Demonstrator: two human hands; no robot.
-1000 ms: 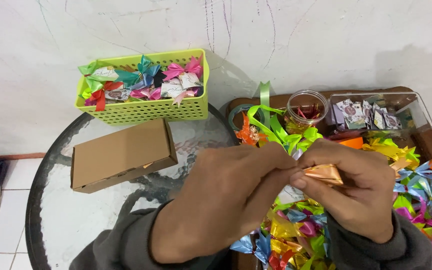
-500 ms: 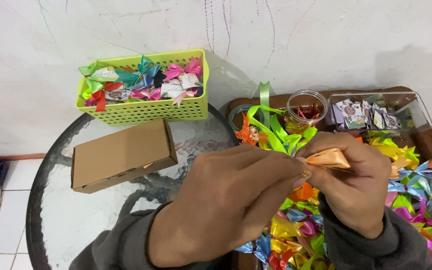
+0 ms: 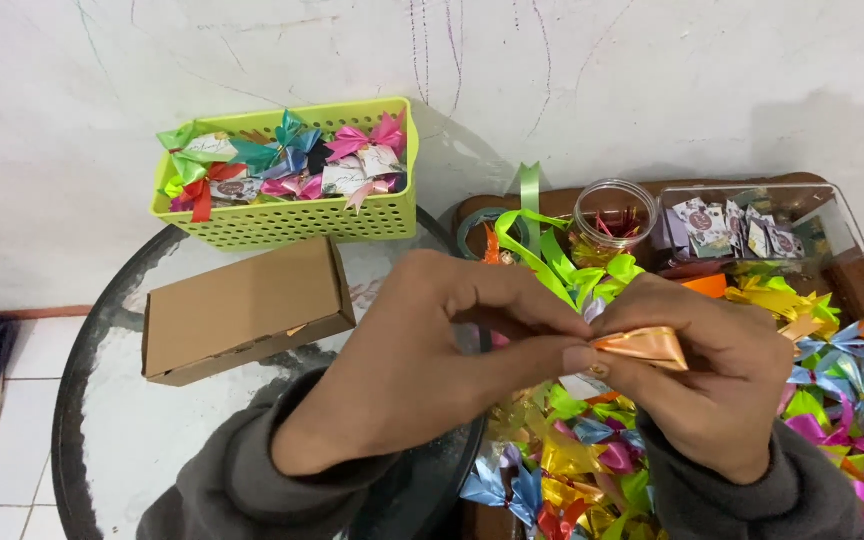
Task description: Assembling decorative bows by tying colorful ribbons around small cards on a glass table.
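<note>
Orange-gold folded ribbon (image 3: 644, 346) sits pinched between both hands above a heap of coloured ribbon bows (image 3: 802, 400). The left hand (image 3: 422, 370) grips its near end with thumb and fingers; the right hand (image 3: 712, 385) pinches the other side. Beyond lie a cardboard box (image 3: 242, 308) and a green basket (image 3: 292, 222) of bows on the round glass table (image 3: 112, 420).

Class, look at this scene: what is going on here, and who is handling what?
A person pinches a folded orange ribbon piece between the left hand and the right hand, above a pile of coloured ribbon bows. On the round glass table sit a shut cardboard box and a green basket of finished bows.
</note>
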